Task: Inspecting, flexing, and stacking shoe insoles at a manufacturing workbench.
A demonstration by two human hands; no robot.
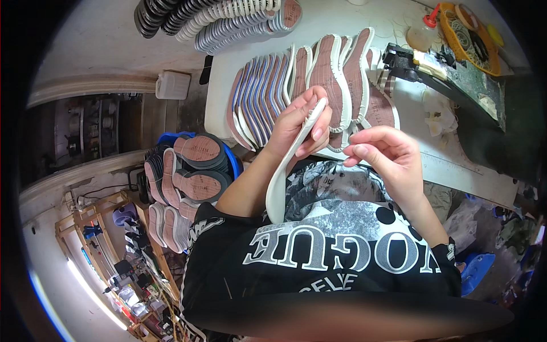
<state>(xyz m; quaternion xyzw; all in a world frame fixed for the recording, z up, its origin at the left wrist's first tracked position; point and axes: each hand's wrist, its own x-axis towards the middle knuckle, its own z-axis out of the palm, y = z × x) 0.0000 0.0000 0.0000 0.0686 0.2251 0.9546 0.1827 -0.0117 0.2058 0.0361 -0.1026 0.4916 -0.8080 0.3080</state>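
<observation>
My left hand [302, 123] is closed round the upper end of a shoe insole [292, 155], a thin curved piece with a white edge. It is held up almost edge-on, its wide lower end by my chest. Just to the right, my right hand [387, 161] is drawn into a pinch, thumb and forefinger tips close together, apart from that insole. Anything between those tips is too small to make out. Behind both hands, brown insoles with white rims [331, 80] lie overlapping on the white table [221, 74], beside a leaning row of insoles with blue and white edges [259, 97].
More insoles fill a blue tub [232, 161] at left. Stacks of black, white and grey soles [228, 28] lie at the far edge. Right on the table are a black clamp-like device [401, 60], a red-tipped bottle [421, 35] and a yellow basket [450, 34]. A white jug [172, 85] stands beyond.
</observation>
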